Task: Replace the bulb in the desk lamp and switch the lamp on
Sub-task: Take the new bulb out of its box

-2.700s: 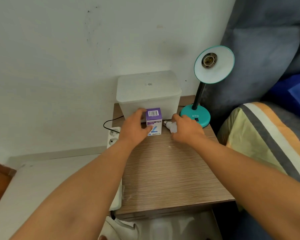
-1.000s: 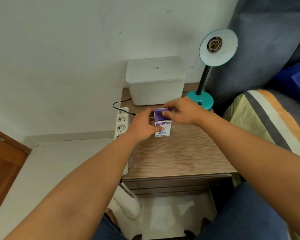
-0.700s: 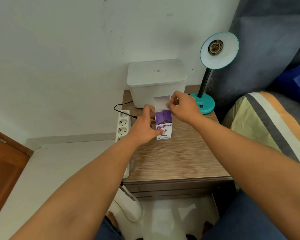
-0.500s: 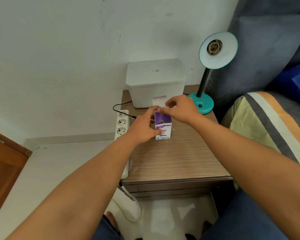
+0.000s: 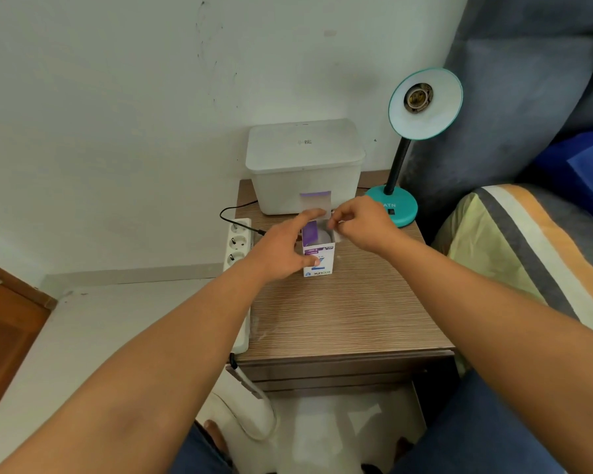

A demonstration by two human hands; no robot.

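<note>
Evidently early: lamp (image 5: pixel 425 104) socket empty at one o'clock; left hand (image 5: pixel 278 249) clasps the opened box (image 5: pixel 318 260), right hand (image 5: pixel 360 222) pinches its flap, bulb (image 5: pixel 322 237) unremoved.

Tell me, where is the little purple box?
In the head view, the little purple box stands open on the wooden nightstand, between the left hand and right hand, in front of the white bin.

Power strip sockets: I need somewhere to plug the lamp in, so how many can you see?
3, in a row along the white power strip at the bedside table's left edge. All look empty; the left forearm may hide more further down.
</note>
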